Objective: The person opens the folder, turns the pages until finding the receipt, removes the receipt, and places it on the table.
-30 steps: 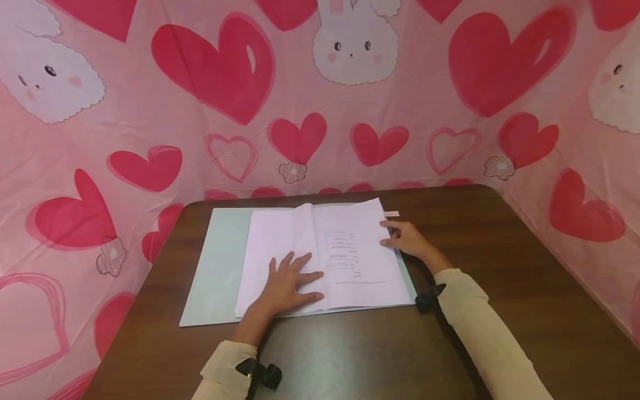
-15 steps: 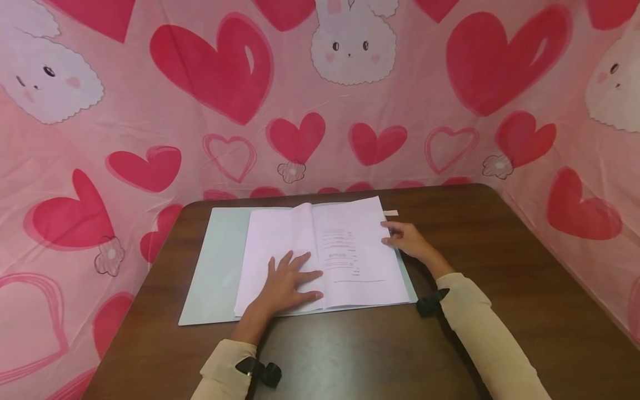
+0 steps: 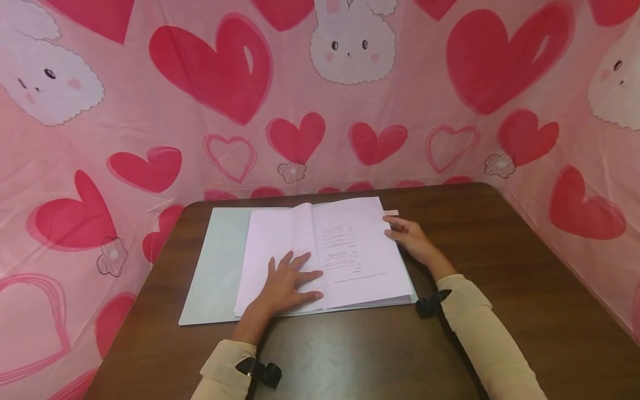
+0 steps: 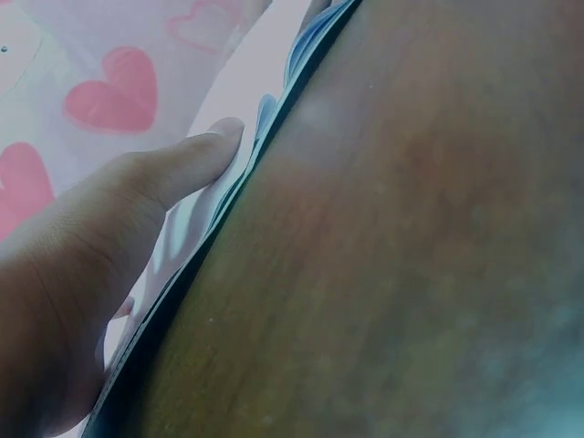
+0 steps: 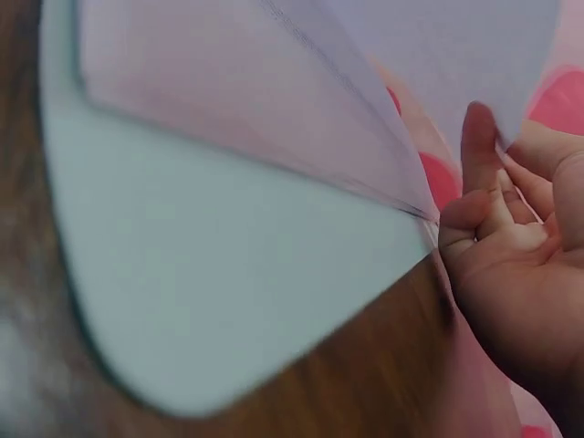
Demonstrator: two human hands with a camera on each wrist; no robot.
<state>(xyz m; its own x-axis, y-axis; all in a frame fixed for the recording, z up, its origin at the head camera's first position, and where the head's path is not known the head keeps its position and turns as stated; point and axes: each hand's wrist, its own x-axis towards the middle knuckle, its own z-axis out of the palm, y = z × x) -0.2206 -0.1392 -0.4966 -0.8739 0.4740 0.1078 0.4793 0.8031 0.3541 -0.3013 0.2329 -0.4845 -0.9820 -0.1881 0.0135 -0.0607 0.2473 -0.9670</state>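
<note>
A pale green folder point(image 3: 220, 261) lies spread on the table with white sheets in it. My left hand point(image 3: 284, 283) rests on the left-hand page point(image 3: 275, 233), fingers spread, near the centre fold; its thumb point(image 4: 205, 160) lies by the near edge in the left wrist view. At the right edge, my right hand point(image 3: 412, 240) pinches the printed right-hand page point(image 3: 367, 250) between thumb and fingers. That page is raised off the sheets below, with a gap at its near right corner. In the right wrist view, the folder's rounded corner point(image 5: 201, 301) shows beneath the sheets.
A small pink tab point(image 3: 391, 213) sticks out past the right edge of the sheets. The brown wooden table point(image 3: 330, 355) extends around the folder. Behind it hangs a pink cloth point(image 3: 300, 72) with hearts and rabbits. Each wrist wears a black strap with a camera.
My right hand has shifted slightly away from me along the page edge. The near right corner of the right-hand page has come up off the sheets below. My left hand stays put.
</note>
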